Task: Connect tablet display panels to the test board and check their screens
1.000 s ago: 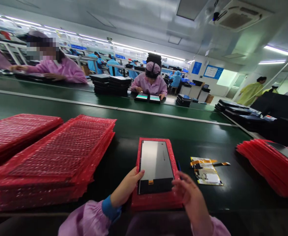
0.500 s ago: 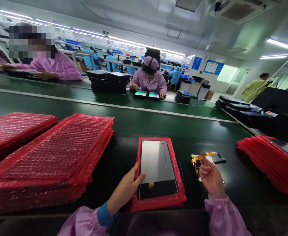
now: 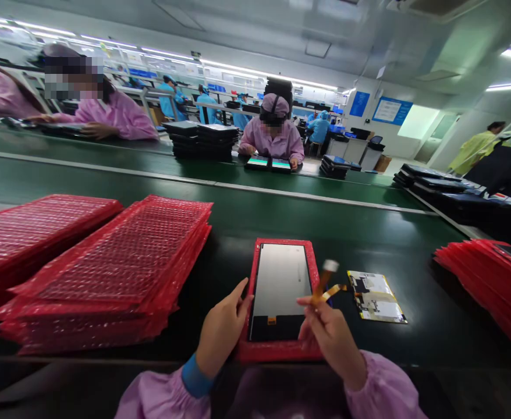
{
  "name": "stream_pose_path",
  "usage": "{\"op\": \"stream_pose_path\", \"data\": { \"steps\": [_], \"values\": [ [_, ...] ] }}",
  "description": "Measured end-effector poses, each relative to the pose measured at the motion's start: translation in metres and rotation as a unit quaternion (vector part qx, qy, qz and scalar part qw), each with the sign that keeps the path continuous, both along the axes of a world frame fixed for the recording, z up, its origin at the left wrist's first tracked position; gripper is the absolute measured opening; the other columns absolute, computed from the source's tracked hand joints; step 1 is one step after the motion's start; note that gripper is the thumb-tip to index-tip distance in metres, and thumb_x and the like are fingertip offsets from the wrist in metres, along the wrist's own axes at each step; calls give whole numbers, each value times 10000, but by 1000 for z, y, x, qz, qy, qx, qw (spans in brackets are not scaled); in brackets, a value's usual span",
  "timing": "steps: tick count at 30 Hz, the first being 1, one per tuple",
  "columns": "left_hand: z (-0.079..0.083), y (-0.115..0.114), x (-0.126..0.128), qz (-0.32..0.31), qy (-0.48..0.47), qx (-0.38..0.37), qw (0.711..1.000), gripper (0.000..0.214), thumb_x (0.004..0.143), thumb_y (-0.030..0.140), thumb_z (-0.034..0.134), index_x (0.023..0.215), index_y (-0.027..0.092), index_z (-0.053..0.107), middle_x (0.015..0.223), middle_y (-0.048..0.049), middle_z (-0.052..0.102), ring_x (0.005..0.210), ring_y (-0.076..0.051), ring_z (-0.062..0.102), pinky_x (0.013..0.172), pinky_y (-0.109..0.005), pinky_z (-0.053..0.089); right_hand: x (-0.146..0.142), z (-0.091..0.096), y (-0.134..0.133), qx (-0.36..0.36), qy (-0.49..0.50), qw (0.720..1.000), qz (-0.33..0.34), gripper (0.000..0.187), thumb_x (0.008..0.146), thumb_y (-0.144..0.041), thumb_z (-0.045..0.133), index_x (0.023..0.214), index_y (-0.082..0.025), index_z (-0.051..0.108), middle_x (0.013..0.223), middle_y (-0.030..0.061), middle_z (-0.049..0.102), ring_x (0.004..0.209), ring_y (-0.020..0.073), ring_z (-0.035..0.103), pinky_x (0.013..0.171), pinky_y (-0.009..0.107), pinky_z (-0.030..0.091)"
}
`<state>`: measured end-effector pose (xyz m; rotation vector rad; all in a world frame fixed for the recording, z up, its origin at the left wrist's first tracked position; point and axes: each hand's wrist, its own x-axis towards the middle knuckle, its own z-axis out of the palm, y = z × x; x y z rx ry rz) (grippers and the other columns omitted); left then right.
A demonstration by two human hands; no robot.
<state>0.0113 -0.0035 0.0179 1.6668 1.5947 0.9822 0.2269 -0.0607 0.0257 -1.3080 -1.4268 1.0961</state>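
Observation:
A display panel (image 3: 280,288) lies face up on a red bubble-wrap pad (image 3: 276,351) on the dark bench in front of me. My left hand (image 3: 221,329) rests at the panel's left edge, fingers curled and the forefinger touching the frame. My right hand (image 3: 327,331) hovers over the panel's lower right corner and pinches an orange flex cable (image 3: 324,282) that stands up from the fingers. Just right of the pad lies a sheet of yellow-edged parts (image 3: 375,295).
Two stacks of red bubble-wrap pads (image 3: 120,273) fill the left side; another red stack (image 3: 486,279) lies at the right. A green conveyor belt (image 3: 247,203) runs across behind. Co-workers in pink coats sit opposite, with black tray stacks (image 3: 203,139) between them.
My right hand went right to the parts sheet, picked the orange flex cable off it and brought it back over the panel. My left hand stayed at the panel's left edge.

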Motion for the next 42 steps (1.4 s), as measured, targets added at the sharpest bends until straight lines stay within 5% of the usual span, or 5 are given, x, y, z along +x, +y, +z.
{"op": "stream_pose_path", "data": {
  "steps": [7,16,26,37,42],
  "values": [
    [23,-30,8,-211,-274,-214,914,819,765,778,341,1193,122,580,605,-34,622,482,-183,547,420,-258,356,-26,-8,-10,72,-206,975,44,303,941,-292,441,1142,-260,665,875,83,741,753,247,690,694,310,466],
    [16,-21,22,-20,101,15,995,296,781,442,640,961,209,617,734,-24,621,688,-228,612,619,-284,404,-19,-8,-23,66,-179,981,18,288,937,-289,464,1158,-238,641,1008,60,732,837,226,683,765,305,479],
    [33,66,11,-109,119,31,986,146,736,96,599,704,167,723,924,-114,661,1011,-295,575,895,-366,425,-23,-11,-30,56,-182,980,63,274,943,-312,465,1121,-233,658,786,32,705,660,179,636,674,280,477],
    [19,-8,41,-189,-157,-69,967,238,769,375,645,767,138,641,676,-42,682,604,-158,613,543,-241,486,-31,-4,1,-23,132,989,-62,349,758,-510,708,824,-189,587,621,-28,606,484,96,491,442,197,380],
    [4,-30,20,-108,-54,70,990,135,810,253,627,909,189,693,976,-75,707,969,-249,615,901,-427,489,-27,-9,13,-26,90,993,-70,388,692,-547,740,721,-194,581,558,-45,564,464,105,463,451,230,376]
  ]
}}
